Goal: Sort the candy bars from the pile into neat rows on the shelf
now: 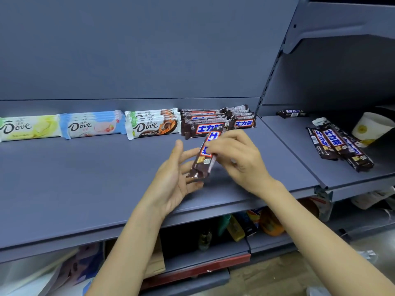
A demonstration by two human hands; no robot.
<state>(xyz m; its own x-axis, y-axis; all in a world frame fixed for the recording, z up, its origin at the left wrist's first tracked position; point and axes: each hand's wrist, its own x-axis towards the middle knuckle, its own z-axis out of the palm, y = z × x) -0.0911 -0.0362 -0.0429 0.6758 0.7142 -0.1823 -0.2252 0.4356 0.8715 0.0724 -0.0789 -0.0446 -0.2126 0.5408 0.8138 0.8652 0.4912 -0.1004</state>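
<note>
1. The right hand [239, 154] is clamped on a brown candy bar [203, 159], with thumb and fingers pinching its upper half. The bar hangs tilted above the middle of the shelf [85, 178], clear of the surface, with its upper end towards the back edge.
2. The left hand [173, 180] is spread, fingers straight and apart, palm turned towards the bar. Its fingertips lie behind the bar's lower end; whether they touch it cannot be determined.
3. Along the back edge of the shelf, 5 stacks lie side by side, wrappers lengthwise along the edge. From the left:
   - yellow-green Dove stack [30, 128]
   - blue-and-pink Dove stack [92, 124]
   - white-and-brown Dove stack [152, 124]
   - brown stack [205, 122] of the same bars as the held one, just behind its upper end
   - second brown stack [243, 119], nearest the right edge
4. On the adjoining shelf [299, 150] to the right, a loose pile [337, 146] of the same brown bars lies overlapping. A single brown bar [291, 113] lies apart at its back edge. A paper cup [372, 127] lies on its side just beside the pile.
</note>
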